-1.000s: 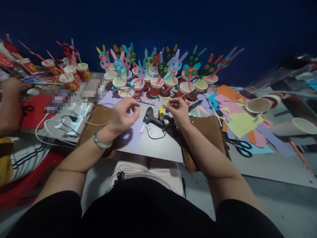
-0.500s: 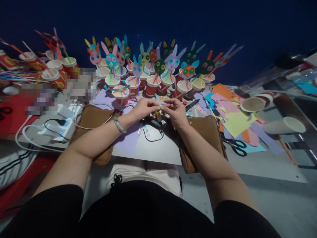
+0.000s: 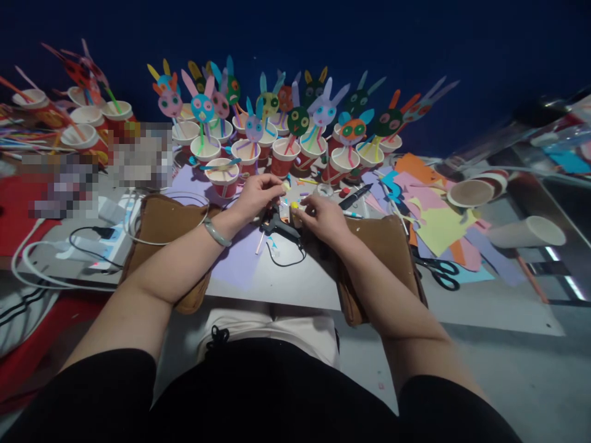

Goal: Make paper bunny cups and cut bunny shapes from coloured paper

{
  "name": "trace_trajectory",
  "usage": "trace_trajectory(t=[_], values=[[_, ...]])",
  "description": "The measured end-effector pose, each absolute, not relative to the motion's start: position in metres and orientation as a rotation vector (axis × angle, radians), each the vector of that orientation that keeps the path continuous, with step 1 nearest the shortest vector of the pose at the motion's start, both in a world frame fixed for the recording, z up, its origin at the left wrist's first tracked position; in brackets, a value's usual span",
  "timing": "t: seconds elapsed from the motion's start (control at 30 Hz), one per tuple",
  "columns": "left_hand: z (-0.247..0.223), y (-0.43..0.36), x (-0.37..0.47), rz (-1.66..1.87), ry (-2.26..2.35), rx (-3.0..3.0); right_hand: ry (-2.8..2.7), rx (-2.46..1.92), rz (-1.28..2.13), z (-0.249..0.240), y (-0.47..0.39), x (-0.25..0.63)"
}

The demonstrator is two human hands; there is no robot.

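The left hand (image 3: 264, 195) is pinching a pale scrap (image 3: 287, 185), axis unclear; whether the right hand (image 3: 323, 218) is grasping anything, I cannot tell. The glue gun (image 3: 285, 230) is lying handle rightward.

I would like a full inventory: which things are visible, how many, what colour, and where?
Cups: many, red-white, back and sides
Paper faces: many, multicoloured, above cups
Scraps: many, multicoloured, right
Purple paper: count unclear, purple, centre
Scissors: one pair, black, right
Cushions: two, brown, either side
Glue gun: one, black, centre
Yellow item: one, yellow, centre
Power strip: one, white, left
Table: one, pale, beneath
Wall: one, blue, behind
Bracelet: one, greenish, left wrist
Sleeves: two, black, bottom
Left grip: one, bare, centre
Right grip: one, bare, beside yellow item
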State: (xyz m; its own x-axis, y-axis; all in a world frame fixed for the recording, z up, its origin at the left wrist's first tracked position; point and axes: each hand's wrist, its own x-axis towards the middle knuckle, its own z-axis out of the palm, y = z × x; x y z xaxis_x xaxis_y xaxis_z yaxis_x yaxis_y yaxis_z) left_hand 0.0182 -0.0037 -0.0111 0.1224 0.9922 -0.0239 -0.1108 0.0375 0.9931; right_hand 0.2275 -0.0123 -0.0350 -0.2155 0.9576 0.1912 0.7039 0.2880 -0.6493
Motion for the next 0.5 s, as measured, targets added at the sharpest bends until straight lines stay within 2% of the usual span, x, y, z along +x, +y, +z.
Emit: trace_trajectory(t=[0.17,0.33,0.43,0.5], values=[[-0.015,-0.005,0.02,1.141,1.047,1.181,-2.074,-1.623,0.633,-0.041,-0.015,0.216],[-0.021,-0.002,0.02,1.191,1.057,1.136,-1.919,-1.553,0.813,-0.041,-0.013,0.213],[-0.019,-0.001,0.019,1.226,1.074,1.083,-1.576,-1.376,0.983,-0.034,0.005,0.241],[-0.015,0.0,0.019,1.234,1.075,1.051,-1.154,-1.274,0.941,-0.028,0.024,0.275]])
